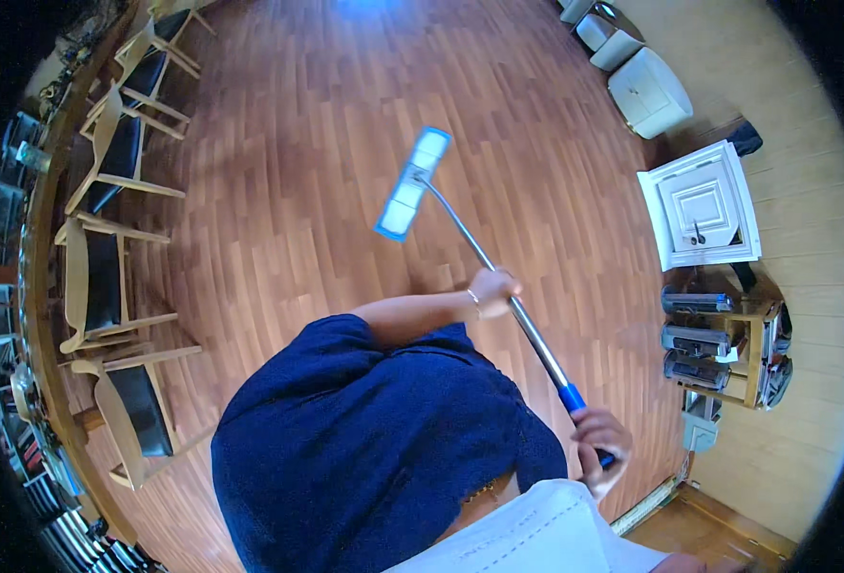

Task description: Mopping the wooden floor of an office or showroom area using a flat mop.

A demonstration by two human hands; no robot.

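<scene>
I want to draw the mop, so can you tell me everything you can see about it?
The mop has a flat, rectangular head with a pale pad edged in bright blue, lying flat on the brown wooden floor. A thin, shiny metal pole slants up from the middle of the head toward the person and ends in a blue grip. The left hand holds the pole about halfway up, and the right hand is closed around the blue grip at the top.

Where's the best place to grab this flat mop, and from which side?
Grip the flat mop on its metal pole and at the blue grip at its near end, coming from above. The pole slants down to the floor pad, and the left hand and right hand already hold these spots.
</scene>
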